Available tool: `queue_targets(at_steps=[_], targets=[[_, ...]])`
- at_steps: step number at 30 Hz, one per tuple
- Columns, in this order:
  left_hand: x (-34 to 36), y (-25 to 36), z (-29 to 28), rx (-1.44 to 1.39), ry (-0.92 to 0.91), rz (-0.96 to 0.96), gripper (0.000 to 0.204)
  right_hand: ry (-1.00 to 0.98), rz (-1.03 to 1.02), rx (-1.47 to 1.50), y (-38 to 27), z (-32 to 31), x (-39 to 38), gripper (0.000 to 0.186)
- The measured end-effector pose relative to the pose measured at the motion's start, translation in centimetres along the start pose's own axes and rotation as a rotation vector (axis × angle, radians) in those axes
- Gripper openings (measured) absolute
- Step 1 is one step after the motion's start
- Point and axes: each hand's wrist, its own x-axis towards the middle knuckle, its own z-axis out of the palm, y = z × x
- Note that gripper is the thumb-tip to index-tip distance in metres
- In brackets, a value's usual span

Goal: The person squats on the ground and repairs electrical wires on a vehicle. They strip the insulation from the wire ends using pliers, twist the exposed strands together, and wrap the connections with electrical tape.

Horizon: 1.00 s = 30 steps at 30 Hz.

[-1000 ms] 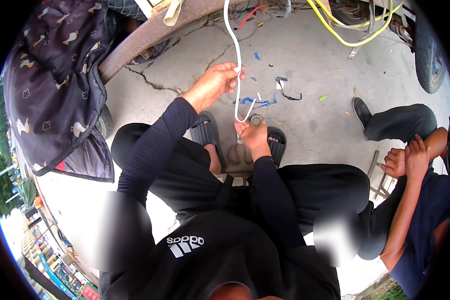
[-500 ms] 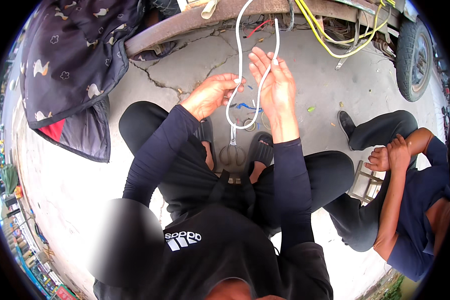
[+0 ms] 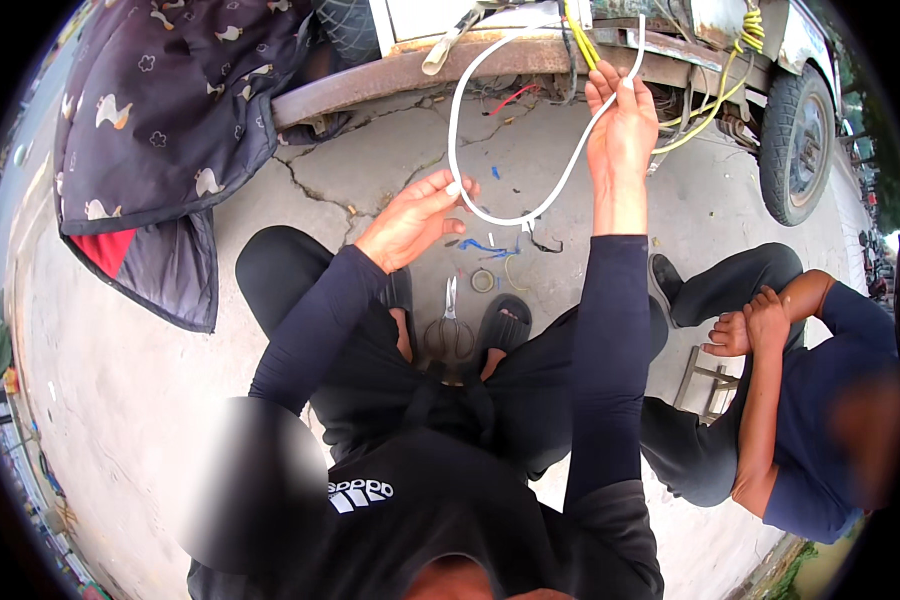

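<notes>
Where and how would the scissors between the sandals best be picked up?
Probably by the finger loops, from above on the person's side: the scissors lie with loops toward the person and blades pointing away, so this avoids the tips. The left hand and right hand both hold the white cable, so one would need freeing.

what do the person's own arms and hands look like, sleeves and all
Left hand and right hand are both bare, without gloves. Snug, plain dark navy sleeves reach the wrists. On the right, a looser black shirt sleeve covers the upper arm; the left upper arm is blurred out.
</notes>
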Motion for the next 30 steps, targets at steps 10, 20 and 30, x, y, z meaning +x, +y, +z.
queue_targets(at_steps=[10, 20, 30], targets=[[-1.9, -2.9, -1.0, -0.146, 0.024, -0.131, 0.016, -0.192, 0.158, -0.618, -1.8, 2.8, 1.9, 0.021], [-1.7, -3.1, -0.1, -0.190, 0.020, -0.151, 0.018, -0.195, 0.475, -0.200, 2.4, 3.2, 0.5, 0.011], [-1.8, -3.9, 0.0, -0.196, 0.010, -0.127, 0.021, -0.196, 0.516, -0.236, 3.7, 3.0, 0.1, 0.012]])
